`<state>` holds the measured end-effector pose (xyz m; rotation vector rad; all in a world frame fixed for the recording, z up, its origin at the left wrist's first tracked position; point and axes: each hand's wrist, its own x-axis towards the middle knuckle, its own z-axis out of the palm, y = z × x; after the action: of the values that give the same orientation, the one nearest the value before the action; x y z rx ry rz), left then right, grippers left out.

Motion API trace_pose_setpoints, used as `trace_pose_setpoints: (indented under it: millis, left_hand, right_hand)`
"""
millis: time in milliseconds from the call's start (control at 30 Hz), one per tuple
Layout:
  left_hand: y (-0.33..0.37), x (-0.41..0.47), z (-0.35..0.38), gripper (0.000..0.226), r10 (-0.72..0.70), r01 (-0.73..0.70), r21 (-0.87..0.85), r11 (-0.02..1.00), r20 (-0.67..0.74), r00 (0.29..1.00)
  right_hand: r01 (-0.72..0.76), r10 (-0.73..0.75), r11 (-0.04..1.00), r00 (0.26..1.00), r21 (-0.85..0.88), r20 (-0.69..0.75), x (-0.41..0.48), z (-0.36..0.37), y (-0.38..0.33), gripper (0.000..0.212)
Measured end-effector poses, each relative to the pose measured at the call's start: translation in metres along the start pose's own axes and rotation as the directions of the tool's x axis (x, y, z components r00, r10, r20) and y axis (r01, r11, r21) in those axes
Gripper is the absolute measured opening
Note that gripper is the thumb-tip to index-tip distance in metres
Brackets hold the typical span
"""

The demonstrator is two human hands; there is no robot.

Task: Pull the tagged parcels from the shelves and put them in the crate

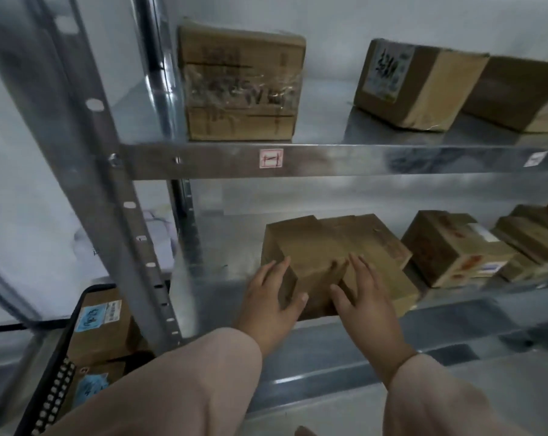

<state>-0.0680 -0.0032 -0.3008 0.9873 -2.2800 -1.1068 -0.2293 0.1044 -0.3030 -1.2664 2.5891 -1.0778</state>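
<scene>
A plain brown cardboard parcel (307,256) sits at the front of the lower metal shelf (216,272), against a second brown parcel (376,247) to its right. My left hand (271,300) lies on the front parcel's left side, thumb across its front face. My right hand (367,306) lies on its right side with straight fingers reaching over the top. At lower left a black crate (58,372) holds parcels with blue tags (91,319).
The upper shelf (329,160) carries a taped box (241,86), a box with a pale label (414,83) and another at far right. More labelled boxes (455,247) fill the lower shelf's right side. A steel upright (121,196) stands between crate and shelves.
</scene>
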Motion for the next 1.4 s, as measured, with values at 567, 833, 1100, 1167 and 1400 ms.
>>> trace_pose_setpoints:
  millis: [567,833,1100,1167,1400]
  left_hand:
    - [0.022,0.042,-0.010,0.119,-0.559,0.505,-0.266,0.821,-0.201,0.804]
    - [-0.004,0.015,-0.012,0.050,-0.718,0.421,-0.710,0.564,-0.170,0.675]
    - [0.009,0.003,0.000,0.048,-0.669,0.150,-0.982,-0.112,0.186,0.719]
    - [0.009,0.002,0.002,0.041,-0.668,0.166,-0.985,-0.040,0.150,0.729]
    - [0.016,-0.003,0.003,0.029,-0.453,0.275,-0.474,0.837,-0.318,0.833]
  right_hand:
    - [0.156,-0.428,0.857,0.747,0.491,0.509,0.053,0.008,-0.011,0.056]
    - [0.096,-0.360,0.823,0.850,0.560,0.384,0.066,0.002,-0.010,0.040]
    - [-0.421,-0.108,0.623,0.788,0.660,0.606,0.077,0.000,-0.010,0.049]
    - [-0.468,-0.129,0.543,0.774,0.697,0.620,0.076,0.002,-0.009,0.049]
    - [-0.206,-0.245,0.680,0.841,0.703,0.483,0.067,0.003,0.001,0.065]
